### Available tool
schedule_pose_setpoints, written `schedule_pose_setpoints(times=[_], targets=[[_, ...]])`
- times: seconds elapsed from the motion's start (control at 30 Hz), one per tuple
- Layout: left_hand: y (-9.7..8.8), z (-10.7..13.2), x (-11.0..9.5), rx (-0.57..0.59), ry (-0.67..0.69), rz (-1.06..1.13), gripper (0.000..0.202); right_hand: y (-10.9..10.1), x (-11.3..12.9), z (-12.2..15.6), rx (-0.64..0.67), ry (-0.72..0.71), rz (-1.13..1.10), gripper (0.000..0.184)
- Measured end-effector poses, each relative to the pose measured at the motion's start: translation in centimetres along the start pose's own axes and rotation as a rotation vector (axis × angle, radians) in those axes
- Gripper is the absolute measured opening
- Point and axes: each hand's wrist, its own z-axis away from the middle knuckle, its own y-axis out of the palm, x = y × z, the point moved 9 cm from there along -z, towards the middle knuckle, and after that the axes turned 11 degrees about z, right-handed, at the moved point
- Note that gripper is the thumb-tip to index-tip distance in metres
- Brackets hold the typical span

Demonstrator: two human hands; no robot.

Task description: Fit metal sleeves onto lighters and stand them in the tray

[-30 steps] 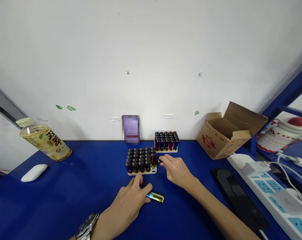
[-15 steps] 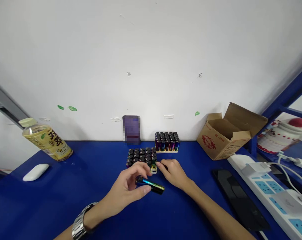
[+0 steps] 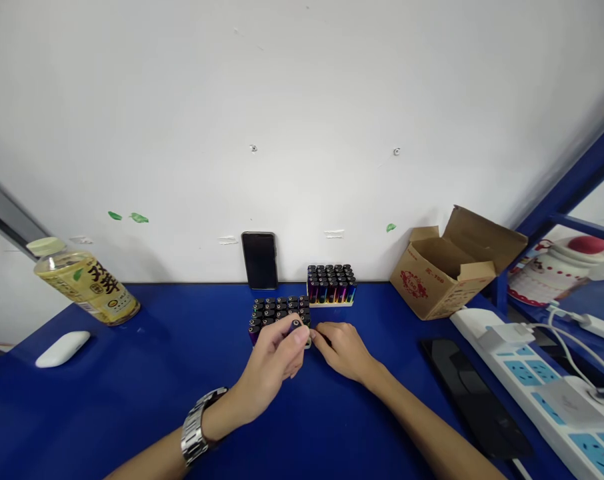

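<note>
My left hand [image 3: 272,360] pinches a lighter [image 3: 296,325] with a black top, held upright at the near right corner of the left lighter tray [image 3: 308,345]. The lighter's lower body is hidden behind my fingers. Rows of black-topped lighters [image 3: 281,307] fill much of that tray, its front partly covered by my left hand. My right hand [image 3: 346,351] lies on the table with curled fingers, its fingertips gripping the tray's right edge. Just behind stands a second pale tray [image 3: 332,305] packed with shiny rainbow-coloured lighters [image 3: 333,288].
A phone [image 3: 260,261] leans against the wall. An open cardboard box [image 3: 427,280], another phone [image 3: 475,397] and a power strip [image 3: 537,387] are at right. A drink bottle [image 3: 89,283] and a white earbud case [image 3: 63,349] are at left.
My left hand has turned the lighter from lying sideways to upright and brought it up to the tray's near right corner. My right hand stays at the tray's edge.
</note>
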Motion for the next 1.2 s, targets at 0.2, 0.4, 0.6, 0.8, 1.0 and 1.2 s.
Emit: schedule_pose_setpoints(times=[0.2, 0.4, 0.6, 0.8, 1.0, 1.2], targets=[[-1.1, 0.4, 0.1, -0.054, -0.001, -0.251, 0.031, 0.0, 0.1, 0.0, 0.004, -0.005, -0.002, 0.036], [-1.2, 0.3, -0.6, -0.071, 0.005, -0.328, 0.03, -0.1, 0.2, 0.1, 0.014, -0.002, -0.008, 0.034], [-1.2, 0.2, -1.0, -0.104, 0.026, -0.451, 0.027, 0.0, 0.2, 0.0, 0.02, -0.006, -0.013, 0.033], [-1.5, 0.0, -0.6, -0.127, 0.012, -0.432, 0.03, -0.7, 0.5, 0.4, -0.074, -0.039, -0.114, 0.039], [-1.1, 0.5, -0.7, -0.165, -0.047, -0.602, 0.028, -5.8, 2.0, 1.4, -0.378, -0.137, -0.572, 0.048], [0.4, 1.8, -0.5, -0.077, -0.068, -0.738, 0.04, -9.7, 5.2, 1.7, -0.441, -0.195, -0.544, 0.024]])
